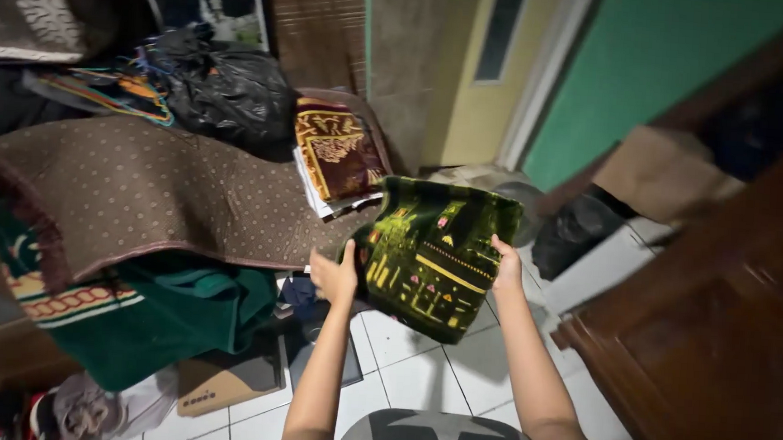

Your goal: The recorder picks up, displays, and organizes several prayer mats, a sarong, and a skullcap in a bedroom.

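A folded dark green rug with yellow, red and green patterns hangs in the air between both hands. My left hand grips its left edge. My right hand grips its right edge. A stack of folded rugs, the top one maroon and gold, lies just beyond it on a brown dotted mat.
A black plastic bag sits behind the brown mat. Green cloth and a flat cardboard box lie below the mat on the white tiled floor. A dark wooden cabinet stands at right, another black bag by the yellow door.
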